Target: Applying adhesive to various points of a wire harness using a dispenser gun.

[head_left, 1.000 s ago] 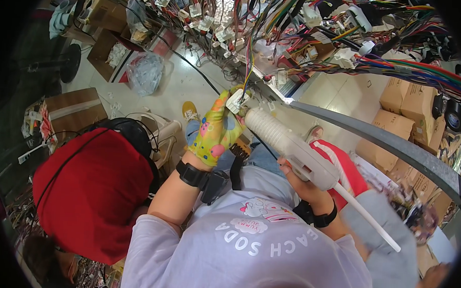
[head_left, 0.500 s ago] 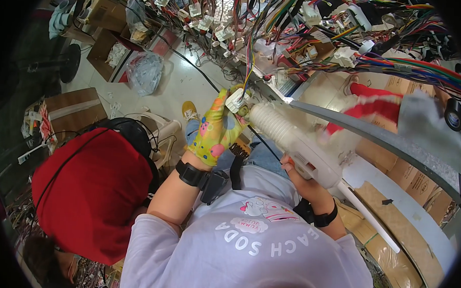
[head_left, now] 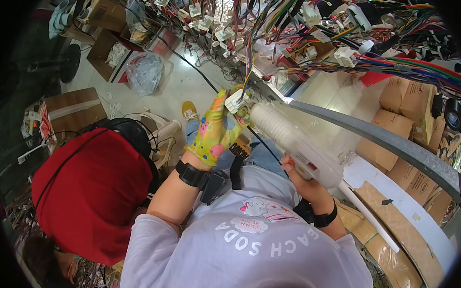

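Observation:
In a yellow patterned glove, my left hand [head_left: 214,132] grips a white plastic connector [head_left: 236,101] with thin coloured wires running up from it. My bare right hand [head_left: 300,178] is wrapped round the handle of a white hot glue gun [head_left: 306,143]. A white glue stick [head_left: 370,216] sticks out of the gun's back end. The gun's ribbed front part points at the connector, close beside my gloved fingers. Those fingers hide the nozzle tip, so I cannot tell whether it touches the connector.
Bundles of coloured wires [head_left: 401,67] with connectors hang across the top. A curved grey metal rail [head_left: 382,136] runs to the right. A person in a red shirt [head_left: 92,194] is close on my left. Cardboard boxes [head_left: 384,136] stand at right, a clear plastic bag [head_left: 144,73] at upper left.
A person in red and grey at the upper right has moved mostly out of sight behind the wires, uncovering cardboard boxes. My hands, the connector and the glue gun have hardly moved.

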Demonstrator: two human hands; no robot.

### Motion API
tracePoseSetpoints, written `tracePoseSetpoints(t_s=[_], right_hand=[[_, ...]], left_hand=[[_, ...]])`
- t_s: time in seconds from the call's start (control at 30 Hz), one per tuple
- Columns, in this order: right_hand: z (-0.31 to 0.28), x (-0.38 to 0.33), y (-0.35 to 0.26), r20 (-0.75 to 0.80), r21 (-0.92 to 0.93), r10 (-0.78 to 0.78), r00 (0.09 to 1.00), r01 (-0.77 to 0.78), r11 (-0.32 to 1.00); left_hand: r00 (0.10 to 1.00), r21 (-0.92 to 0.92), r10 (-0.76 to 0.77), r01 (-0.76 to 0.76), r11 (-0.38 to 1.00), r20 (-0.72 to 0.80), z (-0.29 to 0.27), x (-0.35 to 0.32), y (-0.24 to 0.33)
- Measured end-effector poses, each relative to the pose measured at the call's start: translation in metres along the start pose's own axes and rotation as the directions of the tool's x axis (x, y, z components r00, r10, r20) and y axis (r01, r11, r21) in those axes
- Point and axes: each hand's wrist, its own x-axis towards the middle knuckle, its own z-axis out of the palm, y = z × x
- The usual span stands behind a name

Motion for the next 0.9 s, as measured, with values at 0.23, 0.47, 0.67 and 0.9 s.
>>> tracePoseSetpoints(t_s=[0.23,0.47,0.67,0.9], right_hand=[[0.0,0.001,-0.001,-0.008,-0.005,0.011,1.0,-0.011,1.0],[-0.002,0.0,0.0,0.02,-0.006,0.023,1.0,-0.023,1.0],[-0.001,0.001,0.0,0.022,-0.008,0.019,1.0,-0.018,1.0],[-0.003,0.003,0.011,-0.058,-0.087,-0.089,0.994,0.084,0.993]], left_hand=[[0.999,-0.082,-0.016,0.02,0.996,0.05,-0.002,0.0,0.001],[1.0,-0.039,-0.024,0.023,0.999,-0.018,0.008,-0.003,0.0],[0.995,-0.029,-0.062,0.06,0.998,-0.082,0.009,-0.003,-0.002],[0.993,-0.004,-0.096,0.096,0.995,-0.069,0.013,-0.004,0.0]])
